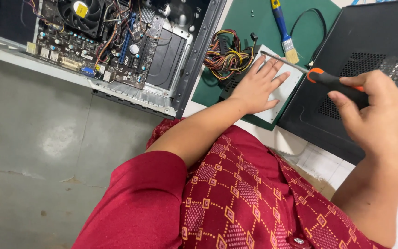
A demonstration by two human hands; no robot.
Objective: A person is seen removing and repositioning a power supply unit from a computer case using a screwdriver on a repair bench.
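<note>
Hands are working over a grey metal power supply box (pixel 284 90) lying on the green mat (pixel 254 27): the left hand (pixel 259 85) is pressing flat and open on its lid, the right hand (pixel 374 110) is gripping an orange-and-black-handled screwdriver (pixel 335 83) beside it. Rigid and probably heavy, the box is best held by its edges, away from its multicoloured cable bundle (pixel 224 55).

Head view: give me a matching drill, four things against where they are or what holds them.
1. screwdriver
2. brush
3. power supply
4. motherboard

a. inside the open case
b. under the flat left hand
c. in the right hand's grip
d. lying free on the green mat

Pairs: 1-c, 2-d, 3-b, 4-a
</note>
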